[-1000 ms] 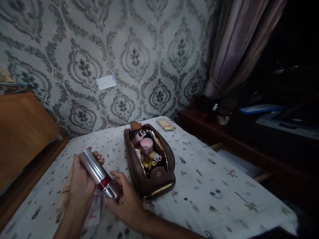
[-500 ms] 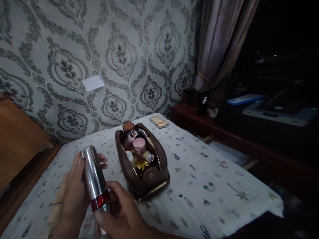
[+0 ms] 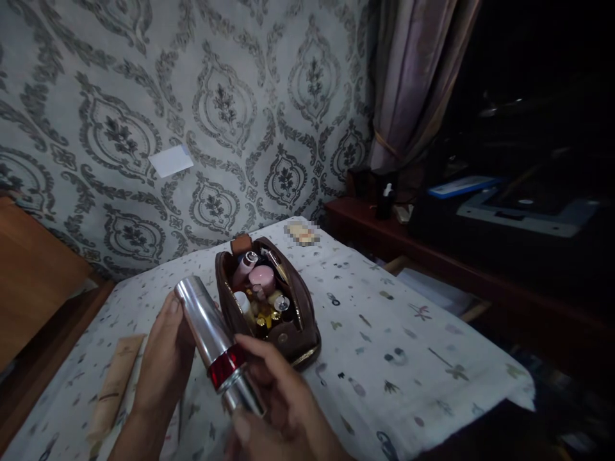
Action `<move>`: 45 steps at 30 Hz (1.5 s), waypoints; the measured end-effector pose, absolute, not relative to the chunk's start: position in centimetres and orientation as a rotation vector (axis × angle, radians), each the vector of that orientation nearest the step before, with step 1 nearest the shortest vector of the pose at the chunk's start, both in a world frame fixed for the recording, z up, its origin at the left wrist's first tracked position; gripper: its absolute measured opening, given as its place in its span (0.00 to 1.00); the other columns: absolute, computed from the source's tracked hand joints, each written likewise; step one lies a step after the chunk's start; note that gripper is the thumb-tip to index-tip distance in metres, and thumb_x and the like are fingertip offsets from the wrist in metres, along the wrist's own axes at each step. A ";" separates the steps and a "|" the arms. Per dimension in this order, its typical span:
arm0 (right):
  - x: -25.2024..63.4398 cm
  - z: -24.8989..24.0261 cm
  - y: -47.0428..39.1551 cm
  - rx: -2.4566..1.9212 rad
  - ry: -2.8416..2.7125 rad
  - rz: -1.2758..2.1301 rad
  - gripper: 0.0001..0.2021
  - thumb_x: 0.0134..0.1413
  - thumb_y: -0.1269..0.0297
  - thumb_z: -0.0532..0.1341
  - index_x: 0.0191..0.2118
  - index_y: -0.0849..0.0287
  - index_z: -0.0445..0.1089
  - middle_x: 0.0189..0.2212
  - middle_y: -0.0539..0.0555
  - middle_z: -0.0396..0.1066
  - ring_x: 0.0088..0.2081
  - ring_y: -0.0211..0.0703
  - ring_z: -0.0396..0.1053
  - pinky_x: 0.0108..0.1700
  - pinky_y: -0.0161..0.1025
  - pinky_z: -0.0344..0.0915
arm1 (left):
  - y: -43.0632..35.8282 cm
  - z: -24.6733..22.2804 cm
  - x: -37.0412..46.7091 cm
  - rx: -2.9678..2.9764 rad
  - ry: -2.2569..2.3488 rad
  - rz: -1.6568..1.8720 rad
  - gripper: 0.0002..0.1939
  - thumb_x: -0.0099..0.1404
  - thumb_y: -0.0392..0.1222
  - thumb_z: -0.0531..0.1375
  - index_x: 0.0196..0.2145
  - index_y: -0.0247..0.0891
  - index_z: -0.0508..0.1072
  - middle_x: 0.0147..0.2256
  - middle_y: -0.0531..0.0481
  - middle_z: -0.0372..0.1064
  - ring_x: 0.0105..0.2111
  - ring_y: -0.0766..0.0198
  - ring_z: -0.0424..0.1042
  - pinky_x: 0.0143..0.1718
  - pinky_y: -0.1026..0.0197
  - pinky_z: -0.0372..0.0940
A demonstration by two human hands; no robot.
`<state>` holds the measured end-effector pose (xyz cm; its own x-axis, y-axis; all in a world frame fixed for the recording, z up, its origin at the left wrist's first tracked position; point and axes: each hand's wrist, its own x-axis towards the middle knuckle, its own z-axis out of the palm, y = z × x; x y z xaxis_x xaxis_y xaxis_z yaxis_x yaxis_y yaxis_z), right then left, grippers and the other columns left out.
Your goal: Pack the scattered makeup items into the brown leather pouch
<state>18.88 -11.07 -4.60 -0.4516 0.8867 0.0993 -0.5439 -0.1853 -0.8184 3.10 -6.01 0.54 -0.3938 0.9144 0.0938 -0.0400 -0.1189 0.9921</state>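
Both my hands hold a shiny silver cylindrical bottle (image 3: 206,323) with a red band, tilted with its wide end up and to the left. My left hand (image 3: 166,358) is closed around the wide end. My right hand (image 3: 283,403) grips the narrower silver end below the band. Just beyond them stands an open brown cosmetic bag (image 3: 307,307), its zip undone. Inside it I see a pink round jar (image 3: 262,279), a white-capped container (image 3: 243,305) and several small bottles. A beige squeeze tube (image 3: 118,378) lies left of my left forearm.
A patterned white cloth (image 3: 365,358) covers the table. At its far edge lies a small blurred-out item (image 3: 302,232). An open drawer (image 3: 432,294) stands at the right, below a dark red ledge (image 3: 355,214). A wooden panel (image 3: 33,269) borders the left side.
Both hands have moved right with the silver bottle, which leans more and now overlaps the bag's near side. More of the beige tube shows. The view has shifted slightly.
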 end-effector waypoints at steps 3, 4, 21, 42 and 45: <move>21.2 -2.5 -10.3 -0.582 -1.040 1.697 0.25 0.54 0.59 0.65 0.58 0.49 0.64 0.43 0.54 0.72 0.32 0.40 0.72 0.31 0.37 0.70 | -6.0 -0.3 2.5 1.126 1.272 1.609 0.26 0.61 0.61 0.62 0.49 0.41 0.70 0.34 0.49 0.75 0.32 0.59 0.73 0.29 0.62 0.69; 22.0 -1.9 -9.9 -0.617 -1.076 1.652 0.24 0.56 0.57 0.65 0.58 0.49 0.64 0.42 0.55 0.73 0.30 0.39 0.72 0.30 0.37 0.69 | -6.2 -0.7 2.2 1.165 1.257 1.589 0.26 0.62 0.59 0.62 0.51 0.42 0.69 0.34 0.49 0.75 0.33 0.58 0.74 0.30 0.61 0.69; 19.9 -3.7 -10.4 -0.715 -1.253 1.728 0.27 0.58 0.49 0.64 0.59 0.50 0.61 0.39 0.57 0.73 0.28 0.41 0.72 0.23 0.36 0.65 | -11.0 -3.7 -10.4 1.082 1.848 1.728 0.21 0.56 0.55 0.65 0.42 0.38 0.72 0.31 0.49 0.73 0.29 0.63 0.71 0.26 0.65 0.61; 9.3 -11.7 -7.2 -1.132 -1.925 1.247 0.14 0.55 0.66 0.61 0.47 0.57 0.61 0.33 0.52 0.73 0.35 0.47 0.72 0.37 0.38 0.64 | -12.3 -8.7 -9.3 1.415 2.307 0.642 0.25 0.60 0.52 0.60 0.52 0.41 0.64 0.32 0.51 0.71 0.32 0.57 0.71 0.32 0.60 0.60; 9.3 -11.3 -7.6 -1.169 -2.165 1.073 0.14 0.55 0.68 0.63 0.46 0.57 0.61 0.40 0.55 0.73 0.40 0.50 0.73 0.40 0.39 0.64 | -12.4 -8.6 -9.6 1.191 1.946 1.005 0.26 0.56 0.55 0.64 0.48 0.39 0.67 0.29 0.54 0.68 0.29 0.61 0.69 0.28 0.63 0.61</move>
<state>9.30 -7.56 -11.30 -0.5377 0.8427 0.0258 0.4897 0.3371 -0.8041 -9.59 -12.42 -8.58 -0.3866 0.9137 -0.1255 0.4268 0.2979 0.8539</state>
